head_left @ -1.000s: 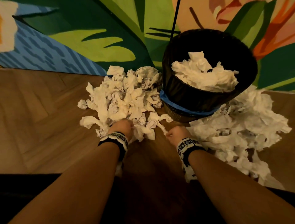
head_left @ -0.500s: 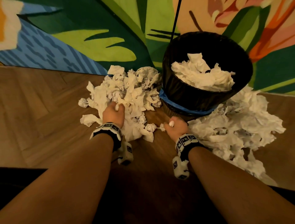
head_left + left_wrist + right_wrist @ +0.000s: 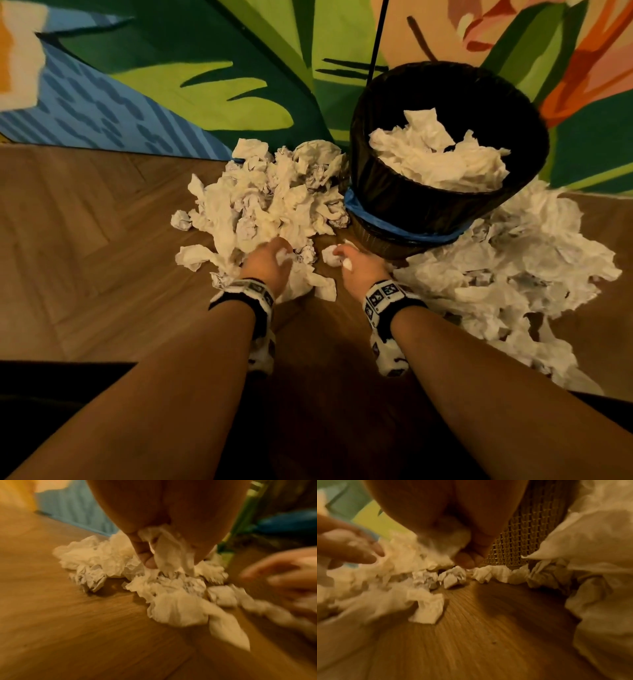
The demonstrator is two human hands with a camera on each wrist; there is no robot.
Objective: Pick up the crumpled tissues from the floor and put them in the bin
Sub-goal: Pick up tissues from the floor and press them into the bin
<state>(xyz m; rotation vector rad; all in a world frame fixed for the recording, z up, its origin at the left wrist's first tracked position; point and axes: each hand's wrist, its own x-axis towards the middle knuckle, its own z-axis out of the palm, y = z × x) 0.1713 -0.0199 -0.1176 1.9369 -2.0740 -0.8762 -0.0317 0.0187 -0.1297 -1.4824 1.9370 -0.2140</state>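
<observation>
Floor: I saw the brown herringbone wooden floor (image 3: 85, 240) carrying two heaps of crumpled white tissues (image 3: 267, 198).
Bin: my head view showed the black woven bin (image 3: 428, 212) part-filled with tissues; only the right wrist view showed its weave.
Left hand (image 3: 269, 262): fingers clamped on a tissue wad (image 3: 168, 550).
Right hand (image 3: 359, 265): curled around a small tissue (image 3: 452, 539).

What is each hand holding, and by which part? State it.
Left hand: a bunch of tissue gripped in its curled fingers, ends hanging below. Right hand: a small tissue wad closed in its palm.
</observation>
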